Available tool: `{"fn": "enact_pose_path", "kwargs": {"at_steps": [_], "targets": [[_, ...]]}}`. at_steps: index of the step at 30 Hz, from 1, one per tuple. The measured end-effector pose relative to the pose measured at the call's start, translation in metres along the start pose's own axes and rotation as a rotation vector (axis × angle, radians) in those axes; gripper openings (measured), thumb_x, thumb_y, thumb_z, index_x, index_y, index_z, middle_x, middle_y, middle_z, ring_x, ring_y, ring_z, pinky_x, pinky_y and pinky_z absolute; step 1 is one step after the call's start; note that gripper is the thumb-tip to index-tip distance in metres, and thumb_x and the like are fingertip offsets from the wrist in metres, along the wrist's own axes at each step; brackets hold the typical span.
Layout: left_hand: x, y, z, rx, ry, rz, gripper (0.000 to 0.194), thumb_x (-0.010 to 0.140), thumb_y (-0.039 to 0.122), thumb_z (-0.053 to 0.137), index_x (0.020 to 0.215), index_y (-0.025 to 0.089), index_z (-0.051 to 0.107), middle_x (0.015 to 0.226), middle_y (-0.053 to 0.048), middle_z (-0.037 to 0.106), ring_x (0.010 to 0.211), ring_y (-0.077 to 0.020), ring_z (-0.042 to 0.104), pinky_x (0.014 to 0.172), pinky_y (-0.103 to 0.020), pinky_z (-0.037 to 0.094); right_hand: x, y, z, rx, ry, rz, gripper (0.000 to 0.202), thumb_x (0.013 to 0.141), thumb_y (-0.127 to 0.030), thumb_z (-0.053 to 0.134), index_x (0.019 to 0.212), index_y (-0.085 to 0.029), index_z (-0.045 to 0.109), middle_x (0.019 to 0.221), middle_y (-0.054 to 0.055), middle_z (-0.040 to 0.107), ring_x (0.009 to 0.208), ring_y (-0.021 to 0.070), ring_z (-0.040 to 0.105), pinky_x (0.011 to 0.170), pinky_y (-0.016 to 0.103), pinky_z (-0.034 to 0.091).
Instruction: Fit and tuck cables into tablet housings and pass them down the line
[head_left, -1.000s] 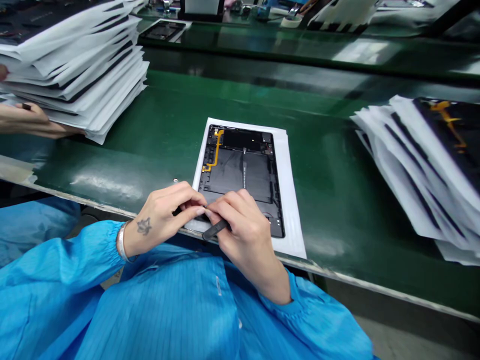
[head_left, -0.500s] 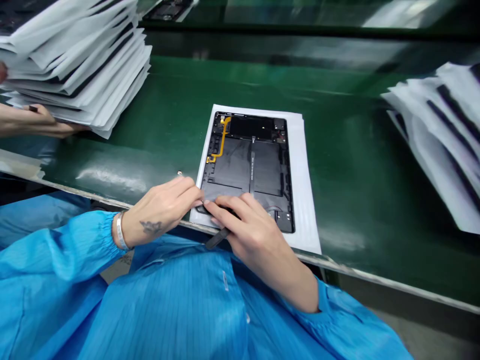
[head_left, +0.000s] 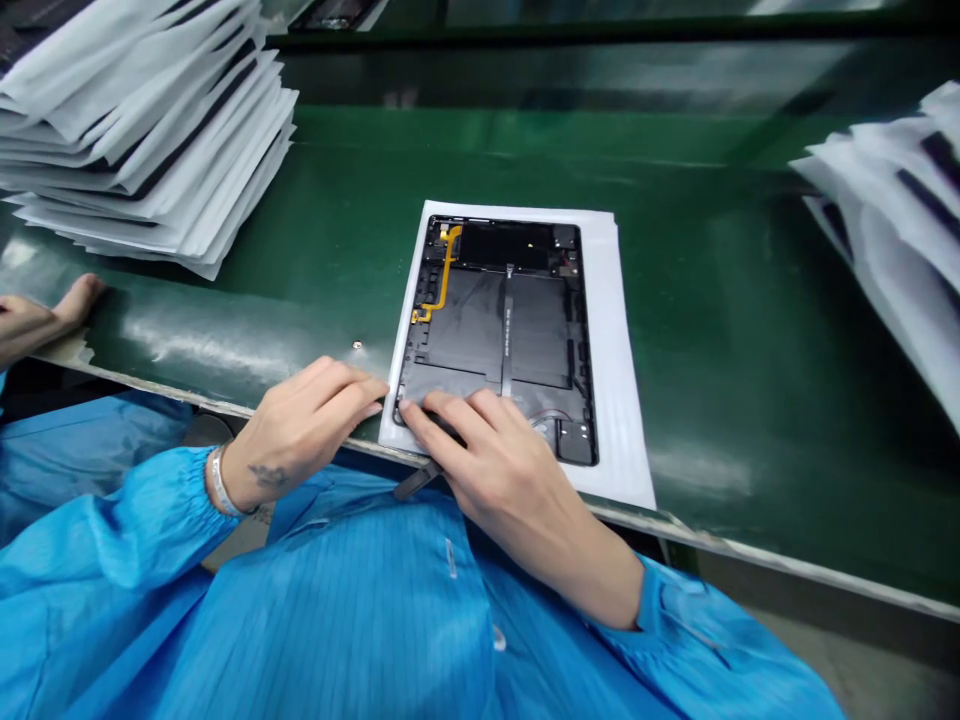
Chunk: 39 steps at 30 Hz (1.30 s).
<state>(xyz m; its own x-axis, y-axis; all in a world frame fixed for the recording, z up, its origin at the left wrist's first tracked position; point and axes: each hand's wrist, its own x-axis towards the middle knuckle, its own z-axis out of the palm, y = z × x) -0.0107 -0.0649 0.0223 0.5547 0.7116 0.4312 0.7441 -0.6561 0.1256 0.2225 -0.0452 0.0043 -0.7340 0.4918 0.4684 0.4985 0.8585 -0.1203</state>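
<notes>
An opened black tablet body [head_left: 480, 320] with a yellow flex cable [head_left: 448, 270] lies on white foam sheets [head_left: 619, 340] at the table's front edge. My right hand [head_left: 487, 440] is closed round a dark tool [head_left: 417, 481], whose end sticks out below the palm. Its index fingertip touches the tablet's lower left corner. Just left of that corner is my left hand [head_left: 315, 415], thumb and fingers pressed together over the foam's edge; whatever may be between them is too small to see. A tiny part [head_left: 357, 345] lies on the green table.
A tall stack of foam-wrapped pieces [head_left: 165, 150] stands at the left on the green table [head_left: 712, 330]. Another stack [head_left: 900, 200] is at the right edge. Another person's hand [head_left: 52, 315] rests on the table's left front.
My left hand has drawn back leftward from the tablet's corner. My right index fingertip has shifted slightly left. The other person's hand has left the left stack and is lower, near the table's edge.
</notes>
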Motion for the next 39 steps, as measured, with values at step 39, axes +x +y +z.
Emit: {"fn": "enact_pose_path", "kwargs": {"at_steps": [39], "targets": [[0.005,-0.015,0.031,-0.266,-0.116,0.011,0.048,0.106,0.038,0.044,0.145,0.01,0.048,0.155,-0.013,0.047,0.145,-0.0261,0.044,0.122,-0.046,0.036,0.004,0.008,-0.006,0.046,-0.031,0.025,0.032,0.093,0.0,0.053,0.119,-0.012,0.066,0.105,0.01,0.074,0.087,0.0166,0.067,0.073,0.026,0.055]]}}
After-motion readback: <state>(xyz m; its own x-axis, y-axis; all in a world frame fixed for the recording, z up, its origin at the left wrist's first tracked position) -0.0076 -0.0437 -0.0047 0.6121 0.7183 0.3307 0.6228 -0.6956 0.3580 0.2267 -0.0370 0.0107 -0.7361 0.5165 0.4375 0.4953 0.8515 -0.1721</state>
